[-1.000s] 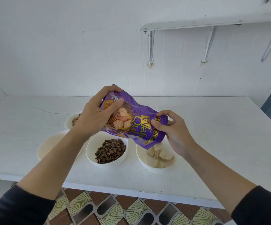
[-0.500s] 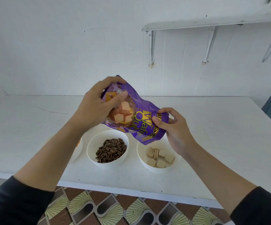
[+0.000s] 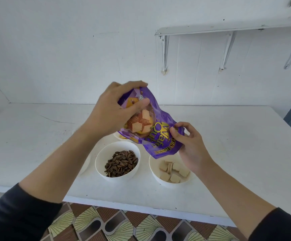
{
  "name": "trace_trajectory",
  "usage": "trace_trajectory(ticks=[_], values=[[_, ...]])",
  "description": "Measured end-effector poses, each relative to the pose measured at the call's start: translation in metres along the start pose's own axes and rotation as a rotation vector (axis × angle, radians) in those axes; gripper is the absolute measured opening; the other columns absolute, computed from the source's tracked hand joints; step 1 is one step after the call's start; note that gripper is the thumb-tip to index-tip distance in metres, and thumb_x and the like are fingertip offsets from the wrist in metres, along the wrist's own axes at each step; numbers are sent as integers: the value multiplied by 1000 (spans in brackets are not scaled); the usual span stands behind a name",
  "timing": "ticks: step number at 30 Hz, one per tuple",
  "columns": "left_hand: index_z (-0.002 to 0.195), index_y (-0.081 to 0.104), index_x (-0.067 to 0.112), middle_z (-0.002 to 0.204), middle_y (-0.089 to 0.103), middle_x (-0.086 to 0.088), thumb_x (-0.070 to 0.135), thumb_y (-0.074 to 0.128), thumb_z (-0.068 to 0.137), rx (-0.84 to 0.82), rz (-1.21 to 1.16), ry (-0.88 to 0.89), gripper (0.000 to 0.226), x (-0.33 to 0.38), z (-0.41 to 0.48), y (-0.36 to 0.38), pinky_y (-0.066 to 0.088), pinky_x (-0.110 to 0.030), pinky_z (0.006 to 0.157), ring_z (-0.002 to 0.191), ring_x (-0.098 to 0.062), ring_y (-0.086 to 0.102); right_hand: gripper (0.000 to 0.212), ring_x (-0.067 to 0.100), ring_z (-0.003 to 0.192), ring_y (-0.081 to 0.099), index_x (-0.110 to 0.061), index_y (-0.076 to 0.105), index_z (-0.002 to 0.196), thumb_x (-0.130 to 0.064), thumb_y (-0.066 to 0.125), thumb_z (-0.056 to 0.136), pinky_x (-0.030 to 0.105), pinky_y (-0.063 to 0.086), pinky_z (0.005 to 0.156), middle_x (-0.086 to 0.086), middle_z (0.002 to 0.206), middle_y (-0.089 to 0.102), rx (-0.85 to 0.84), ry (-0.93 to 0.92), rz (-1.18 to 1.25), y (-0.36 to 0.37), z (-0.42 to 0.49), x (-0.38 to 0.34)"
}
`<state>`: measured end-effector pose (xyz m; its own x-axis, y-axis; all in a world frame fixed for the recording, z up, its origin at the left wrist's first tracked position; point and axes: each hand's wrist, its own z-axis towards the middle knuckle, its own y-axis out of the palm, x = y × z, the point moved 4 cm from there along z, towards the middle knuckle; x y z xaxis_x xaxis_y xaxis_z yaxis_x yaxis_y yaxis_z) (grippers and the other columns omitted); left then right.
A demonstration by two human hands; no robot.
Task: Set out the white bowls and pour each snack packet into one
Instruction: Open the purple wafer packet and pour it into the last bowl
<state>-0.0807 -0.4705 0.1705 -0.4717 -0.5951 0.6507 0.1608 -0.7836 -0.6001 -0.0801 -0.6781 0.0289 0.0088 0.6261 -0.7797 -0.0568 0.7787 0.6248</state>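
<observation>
Aloft, wafer packet [image 3: 164,122] between hands [image 3: 111,112] [image 3: 191,148].

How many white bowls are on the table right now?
3 for sure: seed bowl front centre, wafer bowl to its right, back bowl peeking from under the purple packet. The left forearm may hide a fourth.

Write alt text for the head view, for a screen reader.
Two bare hands hold an upturned purple wafer packet above a white table: the left hand grips its upper end, the right hand pinches its lower end over a white bowl of wafer cubes. Beside it stands a white bowl of sunflower seeds.
</observation>
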Motion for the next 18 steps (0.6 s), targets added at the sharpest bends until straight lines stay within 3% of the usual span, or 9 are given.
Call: trace_trajectory(ticks=[8,14,18], values=[[122,64,55,114,63,1,57,68,90,59,48,68,32,22,18,-21,57,-44,92,96,-17,67,27,29,91,70,-13,62,92,-12,79,71,38,61,80,15,102,71,-68,-55,5,17,6,-23],[125,63,52,114,61,-1,53,68,91,-33,71,-25,34,-2,5,10,51,-34,99,101,-10,60,40,33,97,69,-11,66,89,-16,92,59,40,61,81,22,111,66,31,24,6,-12,-1,12],[127,61,53,113,60,1,53,67,91,-124,80,-61,36,-13,-4,30,50,-29,98,103,-6,57,20,33,92,71,-10,60,89,-3,74,77,39,61,74,25,117,64,90,99,93,-25,-11,27]])
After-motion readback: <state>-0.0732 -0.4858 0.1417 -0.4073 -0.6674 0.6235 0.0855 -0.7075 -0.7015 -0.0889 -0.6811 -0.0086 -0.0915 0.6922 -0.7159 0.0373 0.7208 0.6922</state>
